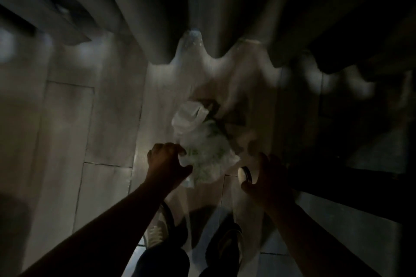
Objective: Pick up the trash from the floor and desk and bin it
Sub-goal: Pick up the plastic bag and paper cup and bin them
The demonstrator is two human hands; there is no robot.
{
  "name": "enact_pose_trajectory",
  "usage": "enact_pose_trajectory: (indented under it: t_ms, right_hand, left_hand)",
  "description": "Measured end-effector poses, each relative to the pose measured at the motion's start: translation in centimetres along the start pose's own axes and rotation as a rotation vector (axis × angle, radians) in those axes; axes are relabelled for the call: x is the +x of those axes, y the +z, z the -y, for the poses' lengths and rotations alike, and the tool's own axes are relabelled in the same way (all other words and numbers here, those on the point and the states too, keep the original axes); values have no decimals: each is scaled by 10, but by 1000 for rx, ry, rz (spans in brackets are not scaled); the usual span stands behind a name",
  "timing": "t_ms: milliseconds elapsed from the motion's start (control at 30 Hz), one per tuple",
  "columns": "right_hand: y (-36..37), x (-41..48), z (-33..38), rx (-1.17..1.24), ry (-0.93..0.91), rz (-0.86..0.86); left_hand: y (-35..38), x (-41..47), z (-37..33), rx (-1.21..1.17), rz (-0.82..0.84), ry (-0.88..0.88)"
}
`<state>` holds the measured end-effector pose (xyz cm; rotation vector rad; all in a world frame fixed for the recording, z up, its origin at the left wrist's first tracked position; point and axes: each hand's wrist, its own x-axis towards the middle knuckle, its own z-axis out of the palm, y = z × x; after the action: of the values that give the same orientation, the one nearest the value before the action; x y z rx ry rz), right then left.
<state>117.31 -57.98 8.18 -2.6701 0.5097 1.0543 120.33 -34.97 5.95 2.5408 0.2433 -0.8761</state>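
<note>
Grips: the left grip [166, 162], fingers curled, pinches the near edge of a crumpled clear plastic bag [207, 148] with greenish contents. The bag lies on the floor [67, 119] at 12 to 1 o'clock from that grip, near frame centre. The right grip [267, 177], at 3 o'clock from the left, is spread, thumb and fingers apart, closed on nothing. A small white disc [242, 174] sits at its 9 o'clock, just beside the thumb gap; contact between them cannot be told.

Other trash: white crumpled sheet [189, 117] at the bag's far end, touching it.

Surroundings: curtain [157, 7] folds hang across 12 o'clock, hem reaching the floor. Shoes [157, 231] at 6 o'clock, the left one partly behind a forearm.

Poorly seen: dim light and blur throughout. Pale clear shape [193, 36] with bluish top at the curtain hem, unidentifiable. Dark pieces at the bag's 2 o'clock, unidentifiable. Right side of frame lost in shadow; both forearms cut off by the lower edge.
</note>
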Motion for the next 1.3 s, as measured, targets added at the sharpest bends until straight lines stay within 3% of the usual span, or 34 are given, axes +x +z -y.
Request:
enact_pose_trajectory:
  t_ms: [300,600,800,933,1300]
  right_hand:
    - [-127,-76,70,-75,-87,-149]
    - [-302,-209,136,125,-324,-358]
    - [-394,-313,177,250,-510,-444]
    - [-441,-371,199,289,-657,-521]
    - [-506,-477,240,401,-1089,-387]
  left_hand:
    - [-142,-91,-21,-239,-166,-74]
    - [-316,-208,-52,-255,-268,45]
    - [-425,-303,-67,-343,-451,91]
    - [-469,-363,-73,-388,-615,69]
    - [-510,-516,-99,-560,-1008,-41]
